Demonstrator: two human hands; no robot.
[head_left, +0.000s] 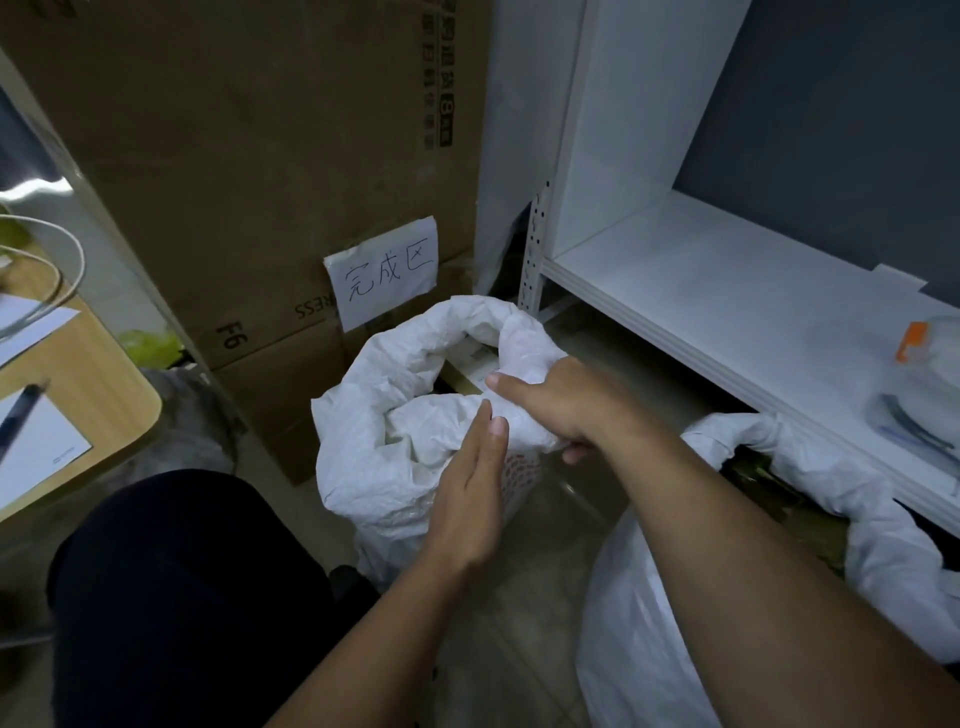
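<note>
A white woven sack (374, 415) stands on the floor in front of me, its rolled rim open at the top. My right hand (561, 400) grips the near right part of that rim, fingers curled under the fabric and thumb on top. My left hand (472, 478) lies flat against the sack's front side, fingers straight and together. A flat box-like item (470, 371) shows inside the mouth, mostly hidden by the folds.
A second white sack (810, 483) sits at the right under a white shelf (701, 291). Cardboard boxes (249, 156) with a handwritten paper label (387, 270) stand behind. A wooden desk (78, 384) is at the left; my dark-clothed knee (182, 582) is below.
</note>
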